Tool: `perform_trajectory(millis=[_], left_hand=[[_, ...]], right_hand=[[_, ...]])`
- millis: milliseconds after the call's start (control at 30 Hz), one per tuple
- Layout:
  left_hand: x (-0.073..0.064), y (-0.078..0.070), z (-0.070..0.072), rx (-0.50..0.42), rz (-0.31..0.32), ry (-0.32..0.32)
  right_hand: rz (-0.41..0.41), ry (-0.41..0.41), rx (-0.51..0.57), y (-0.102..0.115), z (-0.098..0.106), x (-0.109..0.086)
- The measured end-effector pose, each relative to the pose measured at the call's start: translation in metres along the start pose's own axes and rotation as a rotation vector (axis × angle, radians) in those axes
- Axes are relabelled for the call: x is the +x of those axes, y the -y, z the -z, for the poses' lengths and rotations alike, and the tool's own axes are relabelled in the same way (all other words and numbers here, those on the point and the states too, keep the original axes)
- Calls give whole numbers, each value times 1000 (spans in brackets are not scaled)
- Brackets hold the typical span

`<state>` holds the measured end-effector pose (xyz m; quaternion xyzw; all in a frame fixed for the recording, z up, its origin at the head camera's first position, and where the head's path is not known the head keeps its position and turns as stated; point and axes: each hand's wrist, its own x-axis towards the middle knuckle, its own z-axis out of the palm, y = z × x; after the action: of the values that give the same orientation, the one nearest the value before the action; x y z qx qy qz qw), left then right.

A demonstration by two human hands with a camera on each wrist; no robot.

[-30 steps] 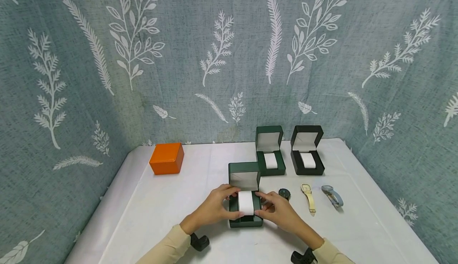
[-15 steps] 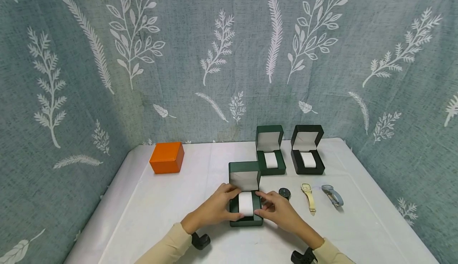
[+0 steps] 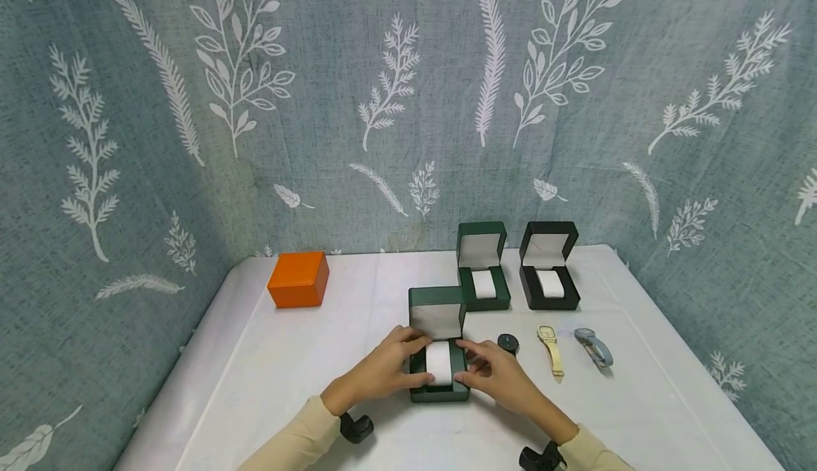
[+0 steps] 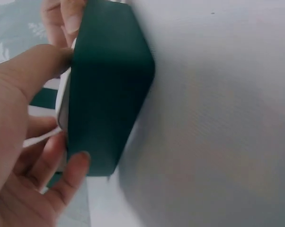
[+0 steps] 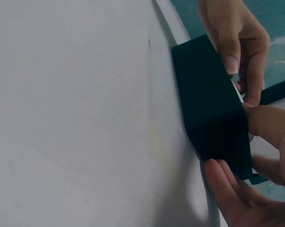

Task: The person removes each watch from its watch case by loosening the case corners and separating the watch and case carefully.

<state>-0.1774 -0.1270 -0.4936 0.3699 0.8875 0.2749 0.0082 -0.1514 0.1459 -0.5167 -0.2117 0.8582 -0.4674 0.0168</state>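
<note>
In the head view, an open green watch box (image 3: 438, 395) stands upright near the middle of the table, its lid raised at the back. A white watch cushion (image 3: 438, 362) sits inside it. My left hand (image 3: 383, 366) holds the cushion's left side between thumb and fingers. From the other side my right hand (image 3: 496, 375) does the same, thumb in front and index finger behind. In the left wrist view the little finger also touches the outside of the green box (image 4: 107, 80); the right wrist view shows fingertips against the same box (image 5: 209, 90). The cushion's ends are partly hidden.
Behind stand another open green box (image 3: 483, 305) and an open black box (image 3: 552, 303), each with a white cushion. To the right lie a black watch (image 3: 508, 344), a gold watch (image 3: 550, 350) and a blue-grey watch (image 3: 595, 348). A closed orange box (image 3: 298, 281) is at back left.
</note>
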Motion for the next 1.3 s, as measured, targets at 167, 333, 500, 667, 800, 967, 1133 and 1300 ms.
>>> perform_trajectory(millis=[167,333,500,667,800,967,1133,1300], left_hand=[[-8,9,4,-147,7,-106],[-16,23,9,-229,43,-189],[-19,30,11,-287,107,-128],[-20,33,9,-291,124,19],[-20,32,6,-268,119,76],[-17,31,4,-254,115,80],[-14,30,3,-235,107,64],[-14,30,4,-225,99,50]], right_hand=[[-52,-7,72,-1,-3,-2],[-61,8,75,-2,-1,-4],[-55,43,89,-4,1,-8],[-40,74,111,-5,2,-10],[-34,81,114,-5,1,-12],[-29,62,105,-4,-1,-11],[-11,38,119,-4,-3,-12],[33,6,110,-3,-4,-14]])
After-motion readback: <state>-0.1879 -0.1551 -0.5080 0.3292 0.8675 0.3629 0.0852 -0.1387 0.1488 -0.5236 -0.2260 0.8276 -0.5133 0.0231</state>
